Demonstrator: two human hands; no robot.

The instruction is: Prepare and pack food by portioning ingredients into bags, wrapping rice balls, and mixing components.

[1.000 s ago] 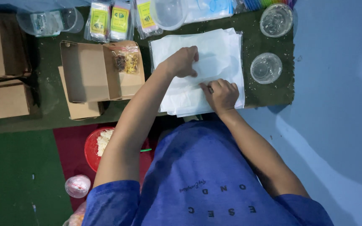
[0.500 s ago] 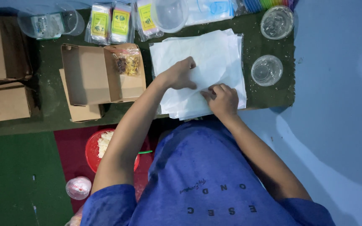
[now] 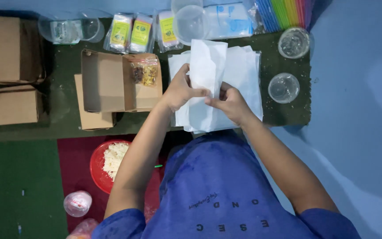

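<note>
My left hand [image 3: 181, 90] and my right hand [image 3: 231, 102] both pinch one white paper sheet [image 3: 207, 62], lifted and folded lengthwise above a stack of white paper sheets [image 3: 246, 75] on the dark green table. The two hands meet near the sheet's lower part, fingers closed on its edges. Just left of my left hand lies an open brown cardboard box [image 3: 111, 82] with a small clear bag of dried bits [image 3: 144, 73] in it.
Closed cardboard boxes [image 3: 9, 106] sit at the left. Sachets [image 3: 131, 33] and clear plastic cups and lids [image 3: 284, 87] line the back and right. A red bowl of pale shredded food [image 3: 109, 163] stands below the table, a round wrapped item [image 3: 77, 203] near it.
The hands were pressing flat on the paper stack; now they have picked up one sheet and raised it, folded, between them.
</note>
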